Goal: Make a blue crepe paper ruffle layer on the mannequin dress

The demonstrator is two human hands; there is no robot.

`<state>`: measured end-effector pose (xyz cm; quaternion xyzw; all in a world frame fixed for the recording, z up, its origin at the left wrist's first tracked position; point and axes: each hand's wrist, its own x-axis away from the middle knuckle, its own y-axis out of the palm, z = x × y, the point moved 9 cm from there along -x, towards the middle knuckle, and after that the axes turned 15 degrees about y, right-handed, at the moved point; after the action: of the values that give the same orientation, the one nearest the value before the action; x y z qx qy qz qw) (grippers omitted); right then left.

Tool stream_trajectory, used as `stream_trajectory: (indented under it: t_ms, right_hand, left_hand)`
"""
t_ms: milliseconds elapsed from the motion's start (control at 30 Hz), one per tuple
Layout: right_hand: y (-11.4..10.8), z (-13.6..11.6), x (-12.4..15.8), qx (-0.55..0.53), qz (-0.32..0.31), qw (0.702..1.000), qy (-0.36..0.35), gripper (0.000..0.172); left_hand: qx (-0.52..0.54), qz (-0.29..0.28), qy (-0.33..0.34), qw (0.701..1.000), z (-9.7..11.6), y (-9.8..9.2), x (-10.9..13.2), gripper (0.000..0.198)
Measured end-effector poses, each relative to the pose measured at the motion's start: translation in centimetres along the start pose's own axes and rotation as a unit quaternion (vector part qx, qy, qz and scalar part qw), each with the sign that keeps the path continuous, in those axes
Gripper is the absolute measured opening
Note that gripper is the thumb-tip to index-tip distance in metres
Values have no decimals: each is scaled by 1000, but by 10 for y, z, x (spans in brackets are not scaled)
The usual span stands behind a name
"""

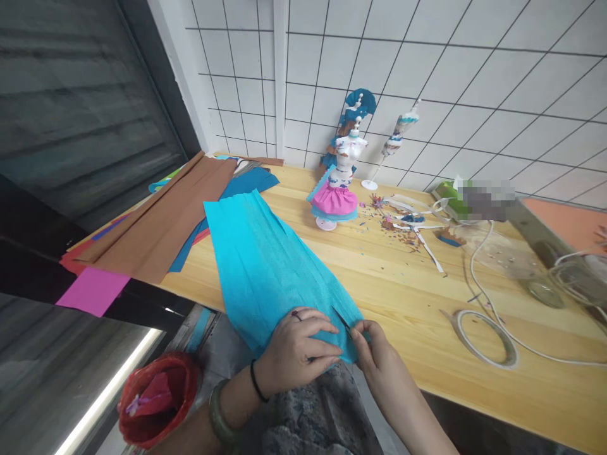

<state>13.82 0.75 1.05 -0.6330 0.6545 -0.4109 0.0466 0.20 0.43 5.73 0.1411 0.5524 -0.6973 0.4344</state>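
Note:
A wide sheet of turquoise crepe paper [265,253] lies over the table's front edge, its near end under my hands. My left hand [303,347] rests on that end, fingers stretched out across the paper. At the sheet's near right corner, my right hand [374,347] is closed in a pinch. From its fingertips a thin dark pointed blade [342,318] reaches over the paper; it looks like scissors, with the handles hidden in the hand.
Brown paper [165,215] and other coloured sheets lie left. A small dress form [348,158] in a pink skirt stands at the back. To the right are paper scraps [403,234], a tape roll [486,338] and a white cord [474,272]. A red bin [190,373] stands below.

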Motion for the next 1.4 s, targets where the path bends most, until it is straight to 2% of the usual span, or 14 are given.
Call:
stream_trajectory:
  t_ms: [467, 833, 1400]
  right_hand:
    - [0, -1, -2, 7, 5, 1000, 9, 30]
    - [3, -13, -7, 24, -5, 1000, 5, 30]
    - [4, -8, -11, 24, -3, 1000, 9, 32]
  left_hand:
    - [6, 18, 15, 1000, 2, -3, -2, 11]
    - [-1, 15, 14, 1000, 1, -2, 0, 13]
    - [1, 32, 22, 999, 2, -4, 0, 10]
